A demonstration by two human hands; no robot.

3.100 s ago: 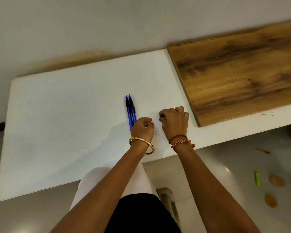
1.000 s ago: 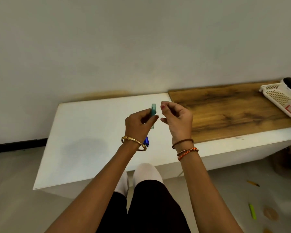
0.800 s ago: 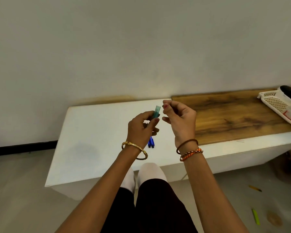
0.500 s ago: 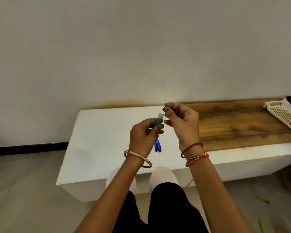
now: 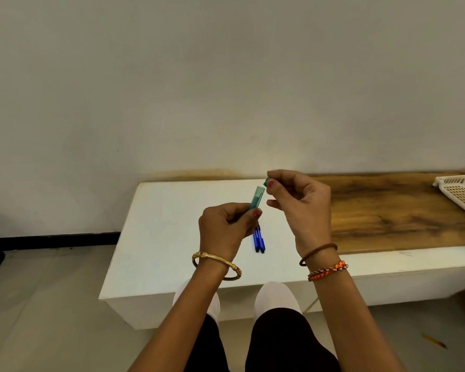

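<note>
**Inspector:** Begin at the left. What carries the items?

**Assistant:** A white worktop [image 5: 167,237] set against a plain wall. Above its middle is the left hand [image 5: 226,226], with a gold bangle [image 5: 216,264] on the wrist. Its fingers and thumb are curled round the lower end of a slim tube [image 5: 257,198].

**Inspector:** That tube is a container. What is in it?

**Assistant:** The tube is teal, see-through and flat-sided. It tilts with its top leaning right and away from the person. The top end looks uncovered. A paler strip shows through the wall of the upper part (too small to identify). The tube is held in the air above the worktop, and only the left hand touches it.

**Inspector:** What lies beneath it?

**Assistant:** Two blue pens [image 5: 258,238] lie close side by side on the worktop. Their far ends are hidden behind the left hand.

**Inspector:** And the closure?

**Assistant:** A small green cap [image 5: 266,181] is pinched between thumb and forefinger of the right hand [image 5: 301,208]. It sits just beside the tube's top and apart from it. The other fingers are loosely curled. That wrist carries a brown band [image 5: 318,253] and an orange braided bracelet [image 5: 328,269].

**Inspector:** Further right?

**Assistant:** A wooden board [image 5: 400,210] covers the worktop's right part. At the frame edge a white perforated basket [image 5: 461,191] rests on the board. Its inside cannot be seen.
</note>
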